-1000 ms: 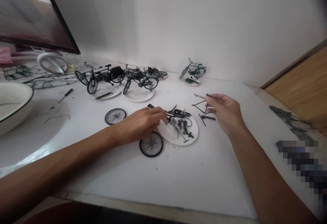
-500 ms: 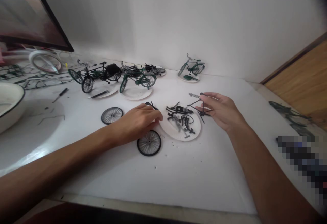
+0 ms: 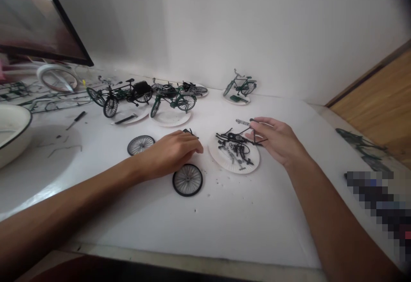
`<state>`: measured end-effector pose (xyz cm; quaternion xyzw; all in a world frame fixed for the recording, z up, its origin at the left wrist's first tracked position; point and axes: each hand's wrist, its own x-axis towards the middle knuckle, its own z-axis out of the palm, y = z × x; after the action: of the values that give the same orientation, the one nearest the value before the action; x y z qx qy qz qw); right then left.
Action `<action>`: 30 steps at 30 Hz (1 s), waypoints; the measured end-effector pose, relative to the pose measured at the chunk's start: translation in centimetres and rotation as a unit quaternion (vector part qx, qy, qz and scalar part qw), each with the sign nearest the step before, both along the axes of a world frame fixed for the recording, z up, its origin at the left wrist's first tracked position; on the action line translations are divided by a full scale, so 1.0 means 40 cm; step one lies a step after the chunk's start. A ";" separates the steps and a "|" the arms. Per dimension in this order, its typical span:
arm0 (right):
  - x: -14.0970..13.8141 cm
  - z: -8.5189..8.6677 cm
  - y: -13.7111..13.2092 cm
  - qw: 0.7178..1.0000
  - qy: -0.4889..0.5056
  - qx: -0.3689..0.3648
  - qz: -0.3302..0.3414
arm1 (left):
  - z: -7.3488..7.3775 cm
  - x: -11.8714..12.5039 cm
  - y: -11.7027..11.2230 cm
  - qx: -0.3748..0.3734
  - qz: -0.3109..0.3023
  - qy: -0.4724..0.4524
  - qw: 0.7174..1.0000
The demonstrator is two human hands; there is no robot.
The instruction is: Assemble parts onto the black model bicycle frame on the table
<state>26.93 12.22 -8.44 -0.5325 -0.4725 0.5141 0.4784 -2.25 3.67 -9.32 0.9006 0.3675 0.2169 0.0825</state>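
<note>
My left hand point(image 3: 173, 151) lies palm down on the white table point(image 3: 224, 222), fingers stretched toward the right and holding nothing. A loose black wheel point(image 3: 187, 180) lies just in front of it, and a small black part point(image 3: 190, 132) shows behind its knuckles. My right hand point(image 3: 278, 140) pinches a thin black model bicycle frame point(image 3: 253, 133) with a silver end, over the far right rim of a white paper plate point(image 3: 247, 166). The plate holds several small black and silver bicycle parts point(image 3: 234, 149).
A second loose wheel point(image 3: 140, 145) lies left of my left hand. Finished model bicycles point(image 3: 128, 95) point(image 3: 175, 100) point(image 3: 240, 85) stand on plates along the wall. A white basin point(image 3: 13, 132), a monitor point(image 3: 38, 20) and a small screwdriver point(image 3: 76, 119) are at the left.
The paper plate has slid right, away from my left hand's fingertips. My right hand with the frame now sits over the plate's far rim. My left hand has stayed by the wheel.
</note>
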 end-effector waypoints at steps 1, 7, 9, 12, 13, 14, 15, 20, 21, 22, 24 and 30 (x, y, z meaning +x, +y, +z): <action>0.000 -0.001 0.000 1.000 0.001 0.001 0.004 | 0.000 -0.002 0.002 0.001 0.004 0.003 1.000; 0.001 -0.008 -0.002 0.999 0.020 -0.009 0.036 | -0.012 -0.013 0.014 0.007 0.023 -0.004 1.000; -0.001 -0.011 -0.003 0.999 0.022 -0.012 0.047 | -0.015 -0.014 0.016 0.004 0.024 -0.006 1.000; -0.011 -0.016 -0.008 0.998 0.018 -0.008 0.056 | -0.015 -0.014 0.016 -0.002 0.022 -0.002 1.000; -0.016 -0.017 -0.010 0.998 0.017 -0.003 0.056 | -0.015 -0.013 0.015 -0.004 0.018 0.000 1.000; -0.020 -0.018 -0.012 0.998 0.016 0.002 0.055 | -0.015 -0.013 0.015 -0.008 0.014 0.002 1.000; -0.025 -0.019 -0.013 0.998 0.014 0.007 0.053 | -0.014 -0.013 0.014 -0.011 0.011 0.003 1.000; -0.033 -0.021 -0.014 0.999 -0.009 0.033 0.040 | -0.010 -0.011 0.013 -0.020 0.002 0.003 1.000; -0.032 -0.022 -0.013 0.998 -0.013 0.039 0.037 | -0.008 -0.010 0.012 -0.022 0.000 0.004 1.000; -0.031 -0.023 -0.012 0.998 -0.016 0.045 0.034 | -0.006 -0.009 0.012 -0.026 -0.003 0.005 1.000; -0.029 -0.027 -0.008 0.998 -0.021 0.053 0.027 | -0.003 -0.007 0.010 -0.036 -0.012 0.005 0.999; -0.025 -0.046 0.011 0.997 -0.005 0.078 0.010 | -0.002 -0.001 0.001 -0.047 -0.072 -0.006 0.996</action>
<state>25.93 12.67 -10.29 -0.4910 -0.5191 0.4778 0.5110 -2.31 3.73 -9.42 0.9184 0.3112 0.1983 0.1426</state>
